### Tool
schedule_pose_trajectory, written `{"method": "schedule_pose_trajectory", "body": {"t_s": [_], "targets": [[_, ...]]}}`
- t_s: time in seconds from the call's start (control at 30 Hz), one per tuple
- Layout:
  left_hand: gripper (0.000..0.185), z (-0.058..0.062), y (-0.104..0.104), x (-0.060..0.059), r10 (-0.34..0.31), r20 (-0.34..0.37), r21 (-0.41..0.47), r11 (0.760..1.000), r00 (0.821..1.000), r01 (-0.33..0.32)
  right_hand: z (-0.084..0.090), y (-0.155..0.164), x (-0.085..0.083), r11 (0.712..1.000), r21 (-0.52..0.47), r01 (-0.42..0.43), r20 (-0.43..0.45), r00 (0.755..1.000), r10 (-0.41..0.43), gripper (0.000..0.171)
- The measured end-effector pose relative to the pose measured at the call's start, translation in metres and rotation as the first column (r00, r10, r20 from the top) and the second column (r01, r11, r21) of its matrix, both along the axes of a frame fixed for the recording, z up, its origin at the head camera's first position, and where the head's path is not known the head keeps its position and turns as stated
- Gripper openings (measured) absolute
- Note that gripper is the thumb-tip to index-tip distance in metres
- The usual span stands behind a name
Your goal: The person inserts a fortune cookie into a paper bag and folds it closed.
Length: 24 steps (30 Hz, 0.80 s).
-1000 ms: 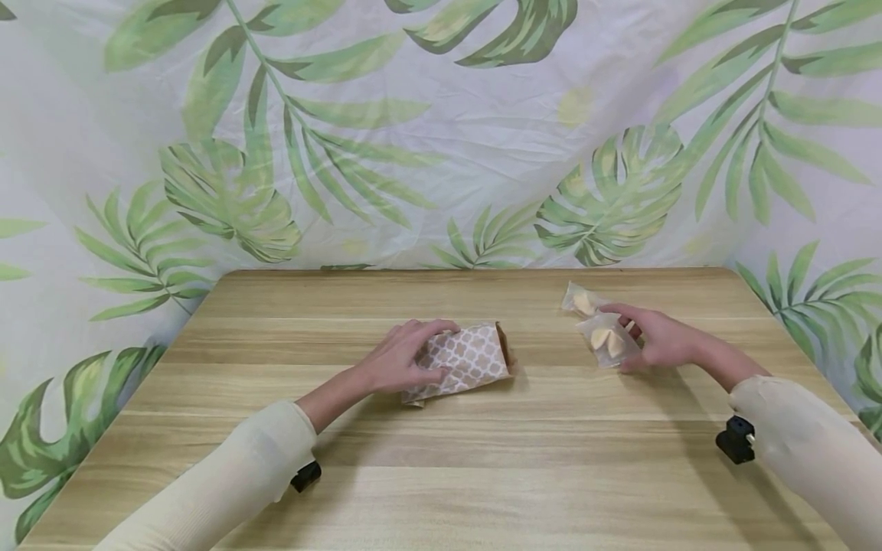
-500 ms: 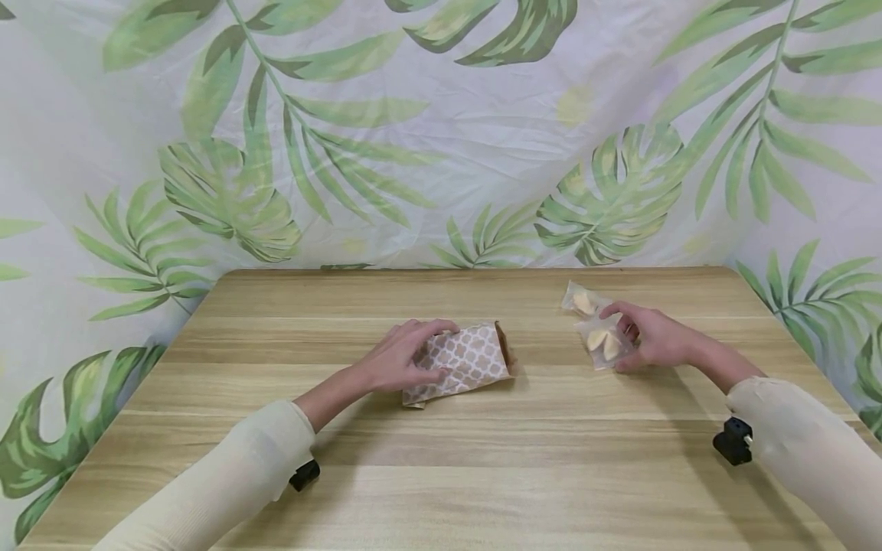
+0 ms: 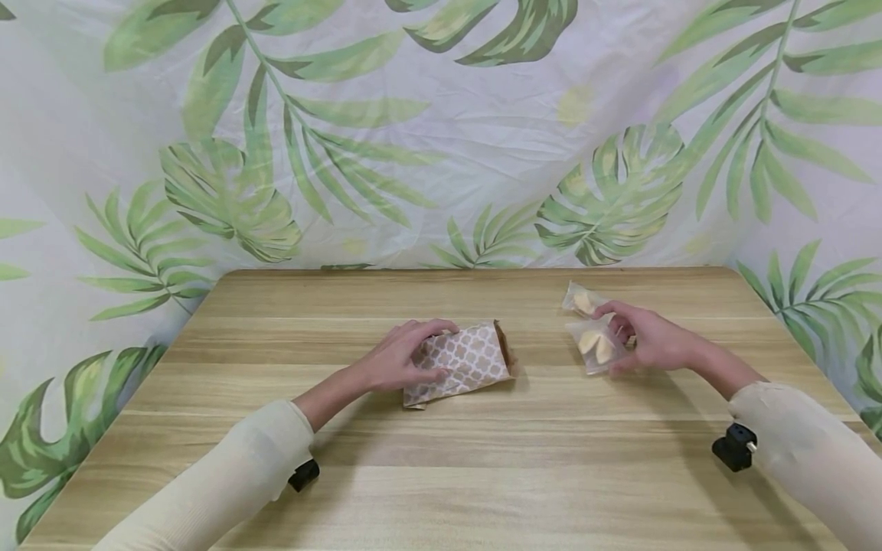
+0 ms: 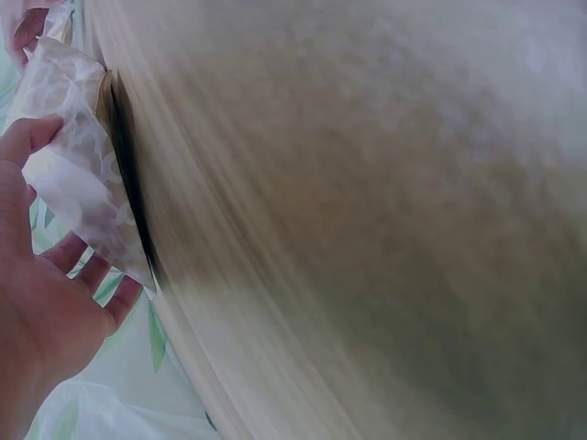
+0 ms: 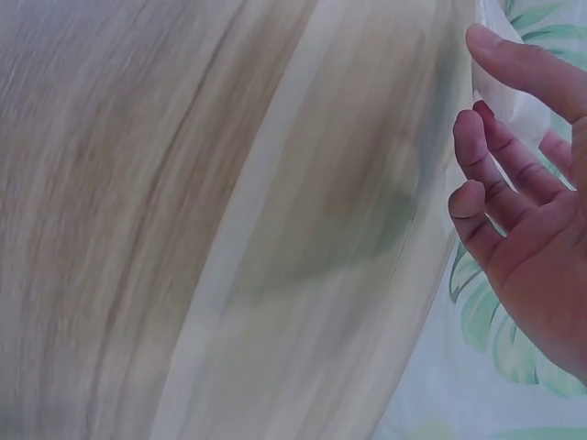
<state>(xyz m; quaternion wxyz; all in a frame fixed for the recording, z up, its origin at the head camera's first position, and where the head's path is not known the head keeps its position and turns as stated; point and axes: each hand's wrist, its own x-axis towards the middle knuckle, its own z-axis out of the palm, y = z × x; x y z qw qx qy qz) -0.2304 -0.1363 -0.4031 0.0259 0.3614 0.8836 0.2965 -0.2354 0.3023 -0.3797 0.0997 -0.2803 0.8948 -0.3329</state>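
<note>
Both forearms, in cream sleeves, reached in from the lower corners of the head view over a wooden table (image 3: 441,474). The left hand (image 3: 400,360) lay near the middle of the frame, palm down, its fingers curled over the near end of a patterned paper bag (image 3: 468,361) and its thumb against the bag's lower side, gripping it; the bag lay flat on the table with its open mouth turned toward the right of the frame. In the left wrist view the left hand (image 4: 41,302) showed at the left edge with the paper bag (image 4: 78,174) between thumb and fingers. The right hand (image 3: 651,340), right of centre, pinched a clear packet (image 3: 594,344) of pale cookies between thumb and fingertips, lifted just off the table. A second packet (image 3: 577,298) lay on the table just beyond it, toward the leaf-print cloth (image 3: 441,138). The right wrist view showed the fingers (image 5: 500,170) loosely curled, the packet barely visible.
</note>
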Motion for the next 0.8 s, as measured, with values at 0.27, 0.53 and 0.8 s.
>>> {"method": "schedule_pose_trajectory", "body": {"t_s": [0.27, 0.53, 0.8], "targets": [[0.065, 0.000, 0.001, -0.002, -0.002, 0.036, 0.059, 0.998, 0.999, -0.001, 0.004, -0.014, 0.001, 0.999, -0.018, -0.029, -0.013, 0.999, 0.029, 0.081], [0.066, -0.002, 0.004, -0.006, -0.055, 0.120, 0.189, 0.981, 0.991, 0.032, 0.008, -0.030, 0.004, 0.997, -0.053, -0.048, -0.023, 0.999, 0.047, 0.082], [0.065, -0.002, 0.005, -0.005, -0.058, 0.159, 0.215, 0.976, 0.986, 0.022, 0.011, -0.045, 0.005, 0.993, -0.097, -0.061, -0.053, 0.997, 0.056, 0.080]]}}
